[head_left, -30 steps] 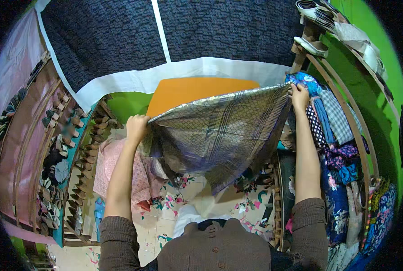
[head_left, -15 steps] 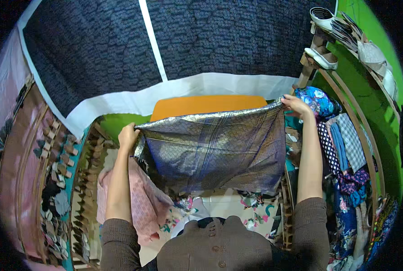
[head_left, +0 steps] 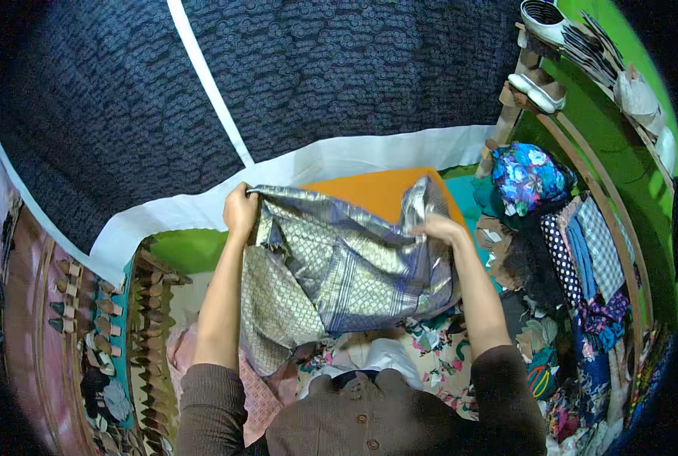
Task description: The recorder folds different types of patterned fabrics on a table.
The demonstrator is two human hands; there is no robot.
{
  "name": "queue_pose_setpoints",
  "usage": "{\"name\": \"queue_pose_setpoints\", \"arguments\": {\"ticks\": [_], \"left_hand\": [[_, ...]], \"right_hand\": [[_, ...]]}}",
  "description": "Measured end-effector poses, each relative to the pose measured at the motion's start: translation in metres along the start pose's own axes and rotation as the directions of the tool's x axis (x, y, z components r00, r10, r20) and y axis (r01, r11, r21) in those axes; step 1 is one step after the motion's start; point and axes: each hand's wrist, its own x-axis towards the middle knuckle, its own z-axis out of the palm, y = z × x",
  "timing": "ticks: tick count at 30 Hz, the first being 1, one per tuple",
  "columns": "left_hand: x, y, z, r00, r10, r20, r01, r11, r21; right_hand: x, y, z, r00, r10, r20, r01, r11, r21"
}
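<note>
A purple-blue cloth with a silvery-gold woven pattern [head_left: 369, 281] hangs in loose folds in front of me. My left hand [head_left: 240, 213] is closed on its upper left corner, the fingers wrapped round the edge. At the upper right of the cloth, my right hand [head_left: 439, 228] pinches the fabric, slightly smeared by motion. A bunched fold stands up just beyond that hand. Below the cloth, a pink patterned cloth [head_left: 263, 403] lies at the left, partly covered. A cream floral cloth [head_left: 430, 353] shows beneath its lower edge.
Behind the cloth stands an orange panel [head_left: 369, 186], before a dark patterned curtain [head_left: 369, 76] with white trim. Wooden racks with shoes [head_left: 152, 334] line the left. On the right are folded clothes [head_left: 590, 235], a blue floral bundle [head_left: 529, 178] and white shoes [head_left: 538, 93].
The cloth was stretched wide between my hands and is now slack and folded. My right hand has come inward and down; my left hand has risen slightly and moved right.
</note>
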Motion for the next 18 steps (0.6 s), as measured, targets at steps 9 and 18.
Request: {"name": "queue_pose_setpoints", "arguments": {"ticks": [9,18], "left_hand": [[0.034,-0.016,-0.014,0.938,0.156,0.309,-0.135,0.987,-0.087],[0.018,-0.026,-0.007,0.639,0.04,0.768,-0.172,0.981,0.093]], "right_hand": [[0.023,-0.092,-0.177,0.814,0.086,-0.575,0.217,0.872,0.438],[0.054,-0.102,-0.193,0.958,-0.26,0.125,0.029,0.517,0.855]]}}
